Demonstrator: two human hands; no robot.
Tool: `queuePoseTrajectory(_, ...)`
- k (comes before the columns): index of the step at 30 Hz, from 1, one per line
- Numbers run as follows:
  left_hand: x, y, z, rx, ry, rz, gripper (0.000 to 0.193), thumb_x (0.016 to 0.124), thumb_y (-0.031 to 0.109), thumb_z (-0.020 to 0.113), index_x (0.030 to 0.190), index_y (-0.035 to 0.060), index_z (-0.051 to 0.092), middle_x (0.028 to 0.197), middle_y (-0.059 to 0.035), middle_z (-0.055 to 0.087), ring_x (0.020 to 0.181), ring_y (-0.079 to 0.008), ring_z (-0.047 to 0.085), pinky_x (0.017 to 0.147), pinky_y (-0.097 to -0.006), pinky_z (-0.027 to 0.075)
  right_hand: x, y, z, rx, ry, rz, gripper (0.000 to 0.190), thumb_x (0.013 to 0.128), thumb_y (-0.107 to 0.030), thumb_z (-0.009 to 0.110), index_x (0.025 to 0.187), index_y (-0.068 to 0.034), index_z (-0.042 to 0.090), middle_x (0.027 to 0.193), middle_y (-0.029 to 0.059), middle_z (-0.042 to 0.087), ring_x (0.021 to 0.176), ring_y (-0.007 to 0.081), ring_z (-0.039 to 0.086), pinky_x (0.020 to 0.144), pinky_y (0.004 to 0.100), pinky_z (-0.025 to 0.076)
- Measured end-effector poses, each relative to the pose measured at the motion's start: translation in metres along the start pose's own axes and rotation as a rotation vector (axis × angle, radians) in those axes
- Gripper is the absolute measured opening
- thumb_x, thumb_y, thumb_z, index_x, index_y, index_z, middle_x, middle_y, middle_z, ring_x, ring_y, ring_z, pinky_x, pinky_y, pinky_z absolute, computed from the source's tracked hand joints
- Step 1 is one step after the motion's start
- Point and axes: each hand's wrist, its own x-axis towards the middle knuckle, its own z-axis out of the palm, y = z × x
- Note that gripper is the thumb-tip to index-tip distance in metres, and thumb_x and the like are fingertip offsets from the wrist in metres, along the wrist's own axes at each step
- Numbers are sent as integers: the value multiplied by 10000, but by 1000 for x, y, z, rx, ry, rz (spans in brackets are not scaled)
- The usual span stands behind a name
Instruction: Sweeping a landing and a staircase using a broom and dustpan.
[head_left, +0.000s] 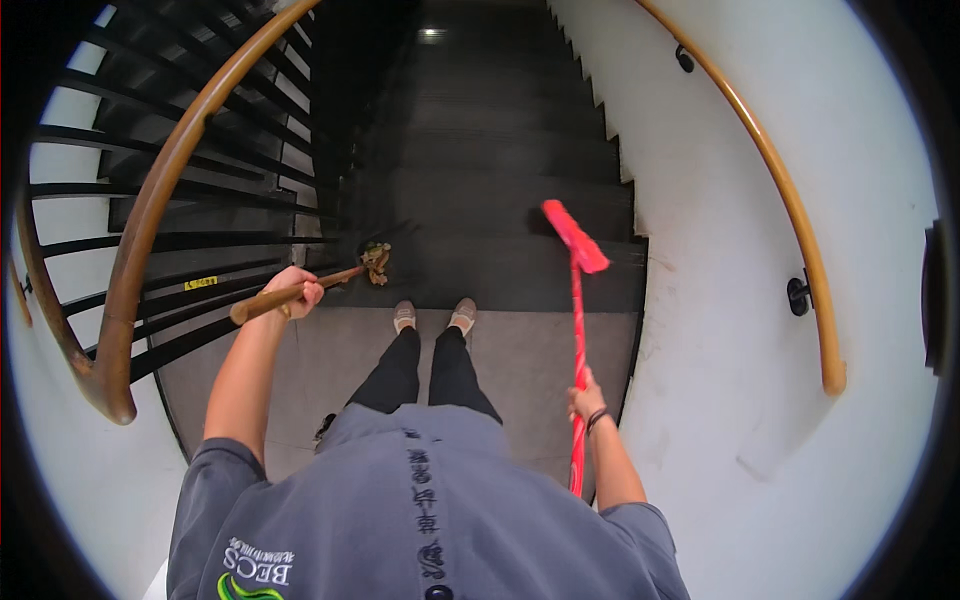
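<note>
My left hand (294, 291) grips a wooden-handled mop (341, 277), whose ragged, yellowish-brown head (376, 262) is beyond the hand, beside the railing and over the dark stairs. The near end of the handle sticks out past my wrist. In my right hand (586, 396) is the red and pink striped handle of a broom (578, 322). The bright pink broom head (576, 236) is at the far end, over the upper stairs at the right. Whether either head touches a step, I cannot tell.
Dark stairs (480, 187) run ahead of my shoes, from the edge of a grey landing (525, 367). A wooden handrail (169, 161) with black metal bars stands at the left. Another wooden handrail (787, 187) is mounted on the white wall (712, 300) at the right.
</note>
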Motion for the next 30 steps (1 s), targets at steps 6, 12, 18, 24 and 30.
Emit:
queuePoseTrajectory(6, -11, 15, 24, -42, 12, 61, 129, 788, 78, 350, 695, 15, 286, 523, -21, 353, 371, -79, 365, 310, -164, 355, -101, 7, 81, 364, -523, 208, 740, 790, -9, 473, 1322, -366, 103, 535, -35, 324, 387, 62, 286, 322, 197, 260)
queuePoseTrajectory(12, -11, 21, 14, -48, -7, 78, 141, 794, 65, 346, 683, 19, 272, 518, -16, 347, 386, -76, 365, 315, -165, 357, -126, 4, 110, 403, -695, 106, 712, 815, -36, 478, 1321, -373, 108, 538, -46, 303, 389, 46, 261, 327, 191, 245)
queuePoseTrajectory(18, -19, 20, -10, -44, -25, 102, 166, 823, 102, 325, 682, 28, 279, 548, -30, 355, 377, -57, 347, 307, -154, 355, -151, -57, 87, -11, -349, -6, 724, 790, -11, 464, 1328, -341, 110, 524, -37, 300, 382, 55, 287, 322, 198, 271)
queuePoseTrajectory(24, -14, 20, -22, -55, -48, 101, 144, 821, 94, 327, 702, 22, 292, 544, -27, 360, 385, -57, 363, 316, -152, 362, -125, -28, 127, 384, -544, 256, 722, 798, 1, 448, 1316, -372, 109, 532, -42, 302, 385, 39, 277, 324, 183, 262)
queuePoseTrajectory(30, -17, 13, -30, -13, -101, 129, 173, 855, 123, 383, 738, 26, 300, 547, -11, 369, 397, -52, 376, 337, -148, 378, -132, -6, 130, 640, -852, 244, 597, 862, -62, 393, 1303, -387, 156, 541, -44, 278, 391, 29, 242, 325, 159, 232)
